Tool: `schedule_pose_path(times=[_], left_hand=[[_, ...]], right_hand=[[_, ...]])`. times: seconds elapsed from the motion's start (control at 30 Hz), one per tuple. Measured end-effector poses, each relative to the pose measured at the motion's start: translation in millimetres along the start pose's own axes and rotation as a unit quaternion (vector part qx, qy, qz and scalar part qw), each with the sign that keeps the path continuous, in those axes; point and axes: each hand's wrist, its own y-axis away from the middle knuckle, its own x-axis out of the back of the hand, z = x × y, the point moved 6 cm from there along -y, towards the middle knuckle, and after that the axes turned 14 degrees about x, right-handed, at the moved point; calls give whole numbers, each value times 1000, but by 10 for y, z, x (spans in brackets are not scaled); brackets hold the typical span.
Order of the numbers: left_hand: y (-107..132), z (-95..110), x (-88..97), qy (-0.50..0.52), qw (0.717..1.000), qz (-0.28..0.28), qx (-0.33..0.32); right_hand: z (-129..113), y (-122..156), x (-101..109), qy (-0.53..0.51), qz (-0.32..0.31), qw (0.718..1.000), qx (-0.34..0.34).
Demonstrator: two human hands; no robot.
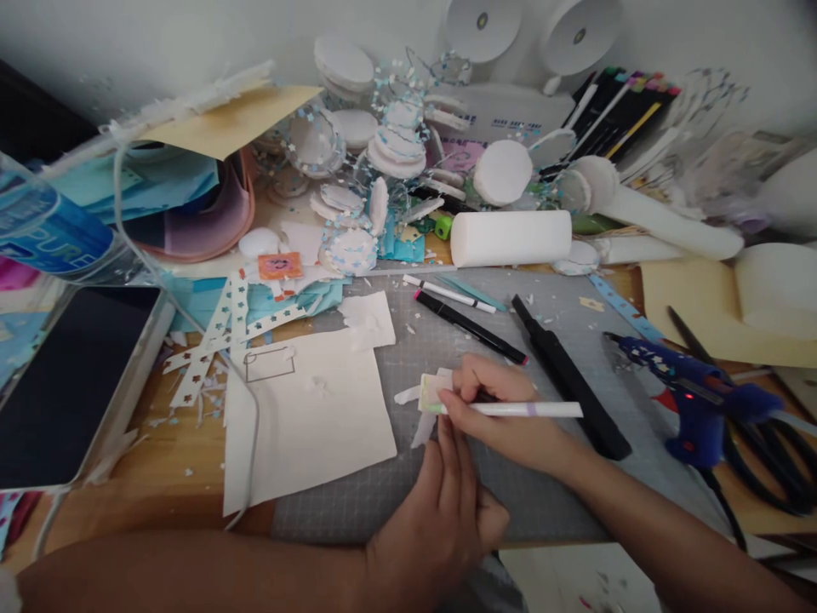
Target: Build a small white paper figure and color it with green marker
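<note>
From the head view, your right hand (511, 432) is gripping a white marker (549, 409), greenish tip right at the small paper piece (431, 387), which is over the grey mat (332, 511) just right of the big paper sheet (312, 434). Your left hand (437, 507) sits just below; can't tell if it's pinching the piece. Looks like the colouring step, so the next stroke probably wants that piece steady.

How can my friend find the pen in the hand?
Find the grey mat, then the right hand above it. That hand grips a white pen, its tip at a small paper piece. Unlike the black pen lying on the mat, it is mostly white with a pale purple band.
</note>
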Motion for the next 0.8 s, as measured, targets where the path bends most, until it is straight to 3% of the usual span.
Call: schedule_pose_path(times=[0.27,0.4,0.6,0.67,0.8], left_hand=[[3,-9,-17,1,1000,-21,-10],[-7,-25,10,13,999,-50,-10],[-100,-215,158,138,981,-134,22],[-128,-410,326,221,968,-109,58],[86,-889,822,327,932,27,156]], right_hand=[[-10,-29,2,-3,-10,1000,19],[38,-49,55,2,42,999,-11],[63,-81,79,-35,82,996,-8],[72,-97,138,-72,122,990,-17],[-98,-10,423,-129,211,969,13]])
